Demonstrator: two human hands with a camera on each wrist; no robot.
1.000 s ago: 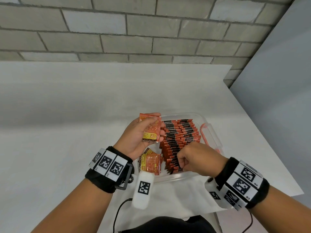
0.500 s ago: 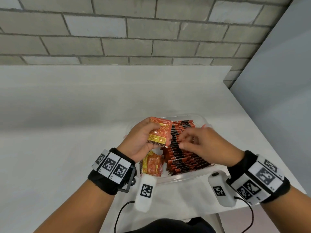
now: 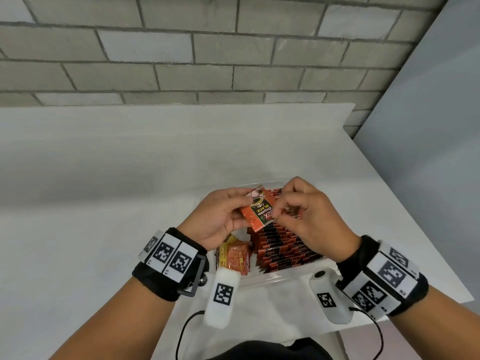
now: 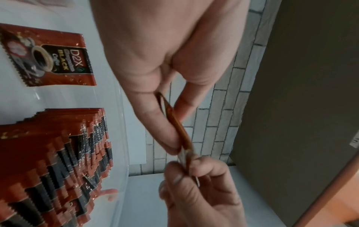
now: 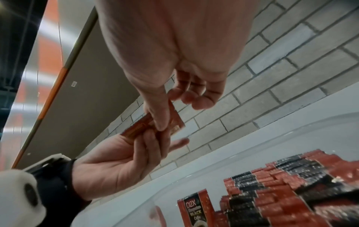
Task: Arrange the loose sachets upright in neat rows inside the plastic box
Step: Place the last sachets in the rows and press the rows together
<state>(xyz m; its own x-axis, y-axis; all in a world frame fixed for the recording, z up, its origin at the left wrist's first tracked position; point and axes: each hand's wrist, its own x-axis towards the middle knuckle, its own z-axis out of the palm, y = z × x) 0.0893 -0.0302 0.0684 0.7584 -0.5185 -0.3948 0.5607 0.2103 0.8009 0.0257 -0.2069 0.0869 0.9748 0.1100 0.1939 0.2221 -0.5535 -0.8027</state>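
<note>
**Both hands on one sachet above the box**

We see the left hand (image 3: 218,216) and the right hand (image 3: 309,216) held together over the plastic box (image 3: 275,280), which sits on the white table (image 3: 104,190). Between them is a single red coffee sachet (image 3: 259,214), printed face up and tilted. The left thumb and fingers pinch its left end; the right thumb and forefinger pinch its right edge, the other right fingers curled. Below, the packed sachets (image 3: 283,252) stand on edge in leaning rows filling the right part of the box. In the left part lie a few loose sachets (image 3: 233,258), flat, one of them showing its yellow-panelled back.
</note>
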